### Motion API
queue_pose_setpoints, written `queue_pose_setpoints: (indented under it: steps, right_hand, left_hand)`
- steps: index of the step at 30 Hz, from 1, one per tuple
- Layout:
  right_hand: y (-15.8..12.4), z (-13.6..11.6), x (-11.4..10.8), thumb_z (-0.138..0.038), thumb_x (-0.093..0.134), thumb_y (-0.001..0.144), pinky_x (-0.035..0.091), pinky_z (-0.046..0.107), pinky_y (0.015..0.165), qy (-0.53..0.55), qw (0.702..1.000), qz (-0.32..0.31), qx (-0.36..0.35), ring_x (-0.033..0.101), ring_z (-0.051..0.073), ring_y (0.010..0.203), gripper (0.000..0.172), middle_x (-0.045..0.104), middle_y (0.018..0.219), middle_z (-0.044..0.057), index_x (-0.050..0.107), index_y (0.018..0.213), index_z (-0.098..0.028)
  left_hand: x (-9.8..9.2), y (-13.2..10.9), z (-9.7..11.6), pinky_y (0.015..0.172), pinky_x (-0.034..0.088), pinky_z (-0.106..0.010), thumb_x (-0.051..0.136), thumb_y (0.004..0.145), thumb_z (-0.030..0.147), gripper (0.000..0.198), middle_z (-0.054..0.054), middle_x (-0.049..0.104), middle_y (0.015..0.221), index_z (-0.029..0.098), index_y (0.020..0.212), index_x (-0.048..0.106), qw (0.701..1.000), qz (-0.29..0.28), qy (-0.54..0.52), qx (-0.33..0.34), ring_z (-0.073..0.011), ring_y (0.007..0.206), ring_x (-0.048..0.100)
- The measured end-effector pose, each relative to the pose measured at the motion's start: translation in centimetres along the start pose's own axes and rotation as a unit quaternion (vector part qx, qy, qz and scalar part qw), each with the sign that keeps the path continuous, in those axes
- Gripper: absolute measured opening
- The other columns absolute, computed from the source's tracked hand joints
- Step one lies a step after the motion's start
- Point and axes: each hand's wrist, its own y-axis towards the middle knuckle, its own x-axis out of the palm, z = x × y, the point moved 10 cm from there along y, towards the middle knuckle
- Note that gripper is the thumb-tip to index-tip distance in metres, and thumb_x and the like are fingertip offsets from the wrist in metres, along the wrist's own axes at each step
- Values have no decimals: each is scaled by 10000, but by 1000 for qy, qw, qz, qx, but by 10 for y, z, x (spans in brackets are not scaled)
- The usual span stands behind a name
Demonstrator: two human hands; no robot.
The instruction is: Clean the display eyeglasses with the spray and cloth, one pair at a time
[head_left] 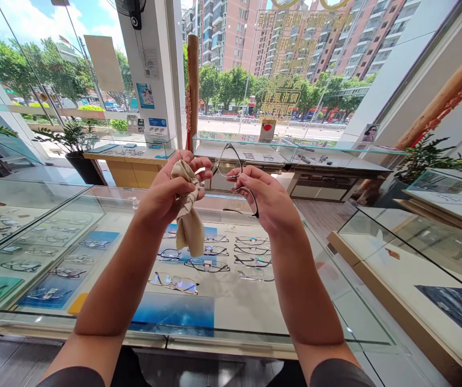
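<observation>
Right hand (270,198) pinched eyeglasses (238,156) above glass tabletop (249,312), fingers nearly closed; long axis ran near upright. Left hand (167,189) just left of eyeglasses, fingers half-curled, gripping beige cloth (191,223); contact couldn't be told.

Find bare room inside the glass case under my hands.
The front blue sheet shows bare between the nearest eyeglasses and the case's front edge; so does the cream base between that sheet and your right forearm. Crowded: the eyeglass rows farther back.
</observation>
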Motion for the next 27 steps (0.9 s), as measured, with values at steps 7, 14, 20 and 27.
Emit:
queue_pose_setpoints:
  steps: [7,14,20,27]
  right_hand:
    - [-2,-1,1,-391,801,910,521,370,953,12,1000,2,4,595,194,965,215,679,1030,39,693,788,-250]
    - [-3,-4,2,-451,791,895,540,377,956,-22,1000,2,-1,618,208,997,259,687,1041,46,658,799,-251]
    - [-6,-12,1,-421,759,915,548,395,990,-33,999,0,-18,639,244,1110,219,678,1025,60,663,803,-259]
    - [-11,-18,3,-435,744,928,565,415,956,-71,997,-19,-18,637,240,1045,233,737,1142,74,659,810,-253]
  left_hand:
    - [17,-3,-1,573,464,-189,721,594,-7,478,-30,730,1042,238,934,491,997,-82,-11,5,-157,891,664]
    - [19,-2,0,519,370,-176,717,579,8,493,-25,701,1009,249,918,452,995,-102,3,19,-142,831,601]
    - [11,-5,0,519,392,-209,772,583,72,503,-39,697,1044,267,916,450,997,-58,52,20,-189,891,629]
    - [8,-3,3,538,434,-224,828,570,103,529,-43,700,1029,266,902,449,995,-52,77,31,-198,890,640]
